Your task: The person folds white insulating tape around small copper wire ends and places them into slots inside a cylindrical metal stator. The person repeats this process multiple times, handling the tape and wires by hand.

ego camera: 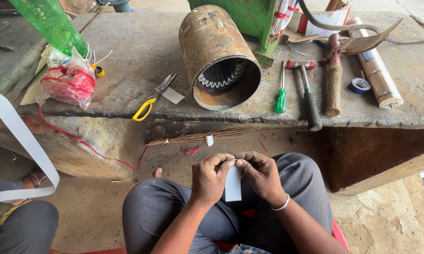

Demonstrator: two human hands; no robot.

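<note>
Both hands meet over my lap and pinch the top edge of a small white paper strip (pixel 233 186) that hangs down between them. My left hand (pixel 211 178) grips its upper left corner, my right hand (pixel 261 175) its upper right, with a thin bangle on that wrist. Ahead on the stone bench (pixel 127 51) lies a rusty cylindrical motor stator (pixel 217 55) on its side, its slotted bore facing me. Yellow-handled scissors (pixel 153 98) and a white paper piece (pixel 173 95) lie left of it.
Right of the stator lie a green screwdriver (pixel 281 91), a hammer (pixel 307 91), a wooden mallet (pixel 334 77), a blue tape roll (pixel 360 85) and a rolled sheet (pixel 376 70). A red-filled plastic bag (pixel 68 82) and a green bottle (pixel 50 21) sit left. Another person's knee (pixel 19 226) and a long white strip (pixel 21 136) are at lower left.
</note>
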